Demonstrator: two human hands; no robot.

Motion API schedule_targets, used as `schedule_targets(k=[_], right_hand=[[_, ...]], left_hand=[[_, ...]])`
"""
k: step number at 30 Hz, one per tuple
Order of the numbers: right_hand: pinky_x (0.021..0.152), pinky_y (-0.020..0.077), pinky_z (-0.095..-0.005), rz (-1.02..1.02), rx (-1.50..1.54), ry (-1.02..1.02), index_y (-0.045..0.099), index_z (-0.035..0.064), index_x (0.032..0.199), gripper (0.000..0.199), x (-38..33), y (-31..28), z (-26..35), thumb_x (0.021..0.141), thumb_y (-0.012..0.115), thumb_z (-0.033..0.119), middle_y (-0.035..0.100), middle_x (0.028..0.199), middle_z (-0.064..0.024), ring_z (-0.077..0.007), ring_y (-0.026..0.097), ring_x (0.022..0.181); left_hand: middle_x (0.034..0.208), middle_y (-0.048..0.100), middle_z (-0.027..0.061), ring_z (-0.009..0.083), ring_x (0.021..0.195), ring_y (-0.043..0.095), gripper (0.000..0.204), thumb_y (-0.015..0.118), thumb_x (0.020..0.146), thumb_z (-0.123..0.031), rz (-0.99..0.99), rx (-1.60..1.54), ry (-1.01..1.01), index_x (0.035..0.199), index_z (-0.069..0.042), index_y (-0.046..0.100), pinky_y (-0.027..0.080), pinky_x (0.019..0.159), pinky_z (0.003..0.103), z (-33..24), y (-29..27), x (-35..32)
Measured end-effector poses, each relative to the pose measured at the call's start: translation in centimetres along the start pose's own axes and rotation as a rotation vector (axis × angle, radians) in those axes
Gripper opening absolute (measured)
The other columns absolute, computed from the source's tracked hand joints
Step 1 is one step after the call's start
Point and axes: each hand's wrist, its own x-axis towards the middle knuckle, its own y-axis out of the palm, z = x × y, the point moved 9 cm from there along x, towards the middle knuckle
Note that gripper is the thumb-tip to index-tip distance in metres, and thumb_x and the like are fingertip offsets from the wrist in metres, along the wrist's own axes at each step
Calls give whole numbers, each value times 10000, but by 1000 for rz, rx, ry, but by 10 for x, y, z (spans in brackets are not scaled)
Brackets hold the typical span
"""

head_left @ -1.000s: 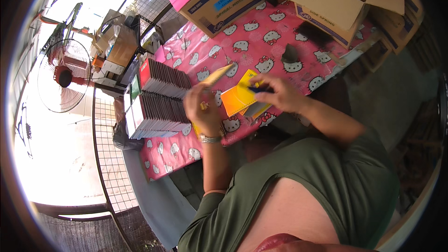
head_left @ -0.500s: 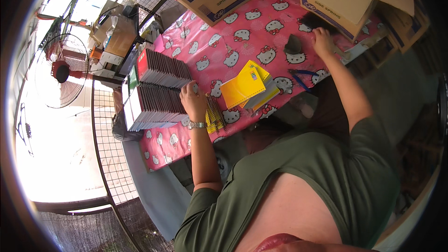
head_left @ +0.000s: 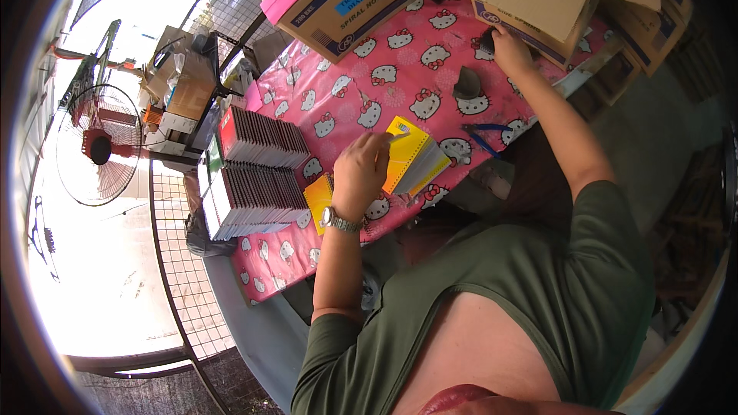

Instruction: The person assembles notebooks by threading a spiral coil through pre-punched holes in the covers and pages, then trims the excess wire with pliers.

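My left hand (head_left: 361, 171) is over the left edge of a stack of yellow notebooks (head_left: 415, 163) with punched holes along their edges. Its fingers are pinched together, and a thin pale piece sticks out at the tips, too small to name. Partly behind my left wrist lie more yellow notebooks (head_left: 318, 201). My right hand (head_left: 511, 51) is stretched to the far right, fingertips down at a dark clump (head_left: 487, 41) beside an open carton. Those fingertips are partly hidden, so their grip is unclear. Blue-handled pliers (head_left: 486, 140) lie near the table's front edge.
Rows of spiral notebooks (head_left: 257, 194) stand at the left of the pink-covered table (head_left: 338, 119). A grey wedge-shaped piece (head_left: 467, 83) lies right of the middle. A closed carton (head_left: 350, 11) and an open carton (head_left: 530, 11) stand at the back. A fan (head_left: 98, 146) is at far left.
My left hand has moved right, from beside the notebook rows to the yellow stack. My right hand has reached farther, onto the dark clump. The whole view has shifted slightly.
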Motion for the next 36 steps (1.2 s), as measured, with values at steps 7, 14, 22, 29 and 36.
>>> schedule_targets(k=[7,14,22,29,36], right_hand=[[901,517,-443,-72,236,54,619,73,1084,318,-2,-38,25,818,514,-67,671,1103,-149,-334,661,995],[903,436,-363,275,1082,-368,666,176,1192,324,-79,-119,184,888,631,68,596,960,-39,-192,573,922],[814,393,-337,11,835,-418,741,191,1068,182,-89,-160,190,888,715,184,574,916,46,-129,564,874],[724,502,-324,413,1193,-406,685,109,1156,245,-90,-128,197,912,670,102,593,926,-28,-154,621,851],[688,530,-432,211,1130,-609,515,84,1276,343,-91,-175,207,947,603,120,670,792,-167,-298,694,774]], left_hand=[[933,626,95,306,940,579,169,568,930,-151,-227,235,100,1073,-62,587,388,890,425,-4,12,15],[949,634,93,296,939,582,156,605,919,-158,-210,164,159,1046,-69,607,388,868,421,-13,14,10],[959,644,90,293,932,586,167,608,926,-175,-229,216,154,1055,-70,609,390,858,417,-19,16,13],[980,653,83,289,938,597,185,613,922,-178,-215,197,148,1073,-72,603,388,858,416,-19,14,12],[942,643,85,282,924,598,211,601,922,-216,-197,139,154,1081,-80,577,378,876,443,-24,13,8]])
